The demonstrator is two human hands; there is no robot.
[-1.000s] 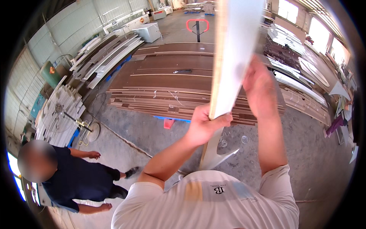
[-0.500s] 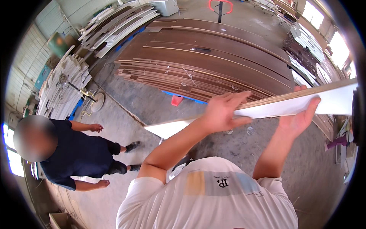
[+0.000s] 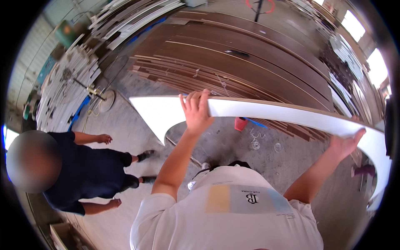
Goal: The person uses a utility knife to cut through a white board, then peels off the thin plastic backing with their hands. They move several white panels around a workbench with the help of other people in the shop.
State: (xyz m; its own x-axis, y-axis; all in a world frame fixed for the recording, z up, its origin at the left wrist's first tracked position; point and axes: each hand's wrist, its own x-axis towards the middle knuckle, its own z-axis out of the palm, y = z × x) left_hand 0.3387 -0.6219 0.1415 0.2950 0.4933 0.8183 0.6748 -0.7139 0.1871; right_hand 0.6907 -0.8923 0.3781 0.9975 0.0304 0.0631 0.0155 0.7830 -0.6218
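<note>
I hold a long white board (image 3: 258, 110) with a wood-coloured edge and an arched cutout across my front at roughly chest height, its pointed ends to the left and right. My left hand (image 3: 196, 111) grips its left part, fingers over the top edge. My right hand (image 3: 346, 143) grips the right part from below, thumb on the white face and the other fingertips mostly hidden behind it. Beyond the board lies a wide stack of brown panels (image 3: 250, 66).
A person in dark clothes (image 3: 87, 166) stands at my left. Behind them are stacked white boards (image 3: 62, 100) and a round-based stand (image 3: 104, 102). A red pallet jack handle (image 3: 261, 11) rises behind the panels. A red object (image 3: 240, 123) sits below the board; an open box (image 3: 66, 235) is at lower left.
The white board has swung from upright to lying crosswise, and both my hands have moved apart along it. The view has tilted; the person at my left stands in nearly the same pose.
</note>
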